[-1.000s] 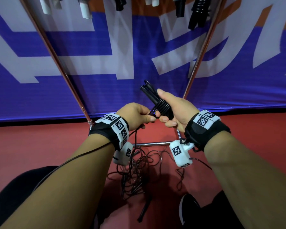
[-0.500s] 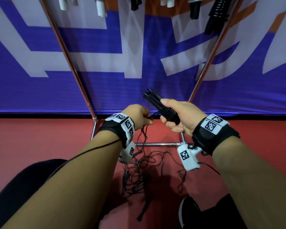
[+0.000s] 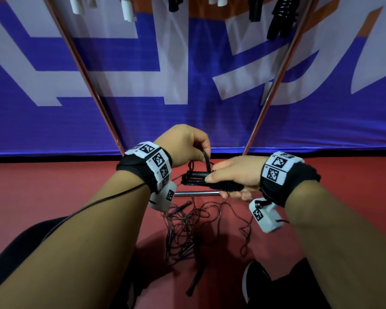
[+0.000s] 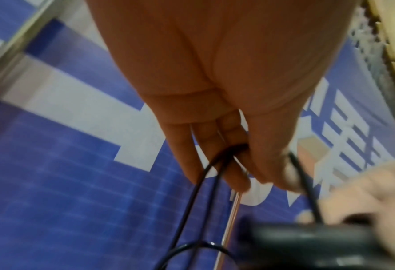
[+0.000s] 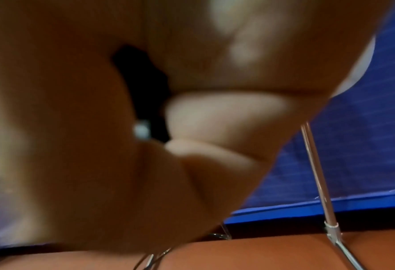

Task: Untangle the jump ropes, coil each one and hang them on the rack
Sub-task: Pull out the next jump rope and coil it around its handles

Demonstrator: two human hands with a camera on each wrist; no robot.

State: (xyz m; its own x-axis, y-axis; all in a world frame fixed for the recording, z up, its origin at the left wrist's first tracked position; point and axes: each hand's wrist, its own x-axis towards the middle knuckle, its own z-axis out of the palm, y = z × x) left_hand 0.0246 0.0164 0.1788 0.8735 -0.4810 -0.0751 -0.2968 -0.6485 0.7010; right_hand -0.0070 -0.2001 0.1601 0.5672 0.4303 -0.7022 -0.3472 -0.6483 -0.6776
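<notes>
**Operator:** Jump rope handles [image 3: 201, 176] sit in my right hand [image 3: 236, 175], fingers curled round both black grips and the cord already wound on them. They are held just above the rack's bottom crossbar [image 3: 196, 193]. My left hand [image 3: 183, 143] pinches a black cord loop [image 3: 206, 159] between thumb and fingers, right over the handle ends.

**Observer:** How do you expect that cord to behave?

**Operator:** Thin, limp and light, I judge. In the left wrist view the cord [image 4: 191, 197] droops in a slack curve below my fingertips [image 4: 240, 184]. It will not hold a coil by itself, so each wrap needs tension. The handles look stiff, and they are the part to grip; the cord is better pinched close to the bundle.

**Observer:** And the others?

**Operator:** A tangled pile of ropes [image 3: 187, 228] lies on the red floor [image 3: 54, 188], just on my side of the crossbar, with several handles poking out. That knot will snag if I pull hard, I think. It wants teasing apart loop by loop.

**Observer:** Anything on the rack yet?

**Operator:** Far above the crossbar, white handles [image 3: 127, 10] and black handles [image 3: 281, 16] hang down. Their hooks are out of frame. The rack's two slanted poles [image 3: 87, 70] rise from the crossbar's ends, in front of the blue banner [image 3: 187, 121].

**Observer:** The right wrist view?

**Operator:** Mostly blurred palm, with a dark sliver of the bundle [image 5: 145, 87] between the clenched fingers.
</notes>
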